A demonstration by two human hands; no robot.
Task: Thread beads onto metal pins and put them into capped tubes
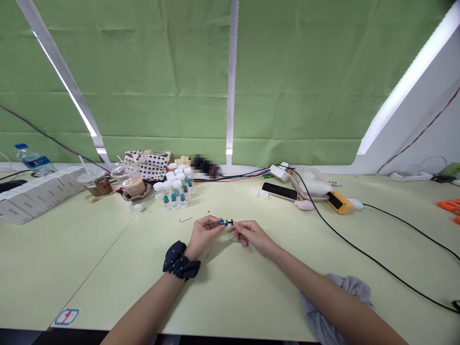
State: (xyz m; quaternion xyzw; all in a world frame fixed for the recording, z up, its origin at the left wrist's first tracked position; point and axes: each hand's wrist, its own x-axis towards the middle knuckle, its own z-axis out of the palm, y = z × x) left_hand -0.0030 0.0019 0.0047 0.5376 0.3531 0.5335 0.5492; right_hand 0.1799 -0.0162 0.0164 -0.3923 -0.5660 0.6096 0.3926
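Both of my hands meet above the middle of the table. My left hand [205, 232], a dark dotted scrunchie at its wrist, pinches a small blue metal part with a black end [225, 222] between thumb and fingers. Curled fingers of my right hand [251, 235] come up to the black end; whether they grip it is too small to tell. By its lower fingers shows a thin metal rod [234, 241]. A small L-shaped hex key [186, 220] lies beyond my left hand. Another thin metal piece [208, 251] is partly hidden beside my left wrist.
Several white-capped clear vials [175, 194] with blue parts stand back left, near drink cups [132, 184] and white boxes [36, 199]. A phone [280, 190], white caps [254, 191] and a yellow device [339, 202] lie back right. A black cable [345, 242] crosses the right side.
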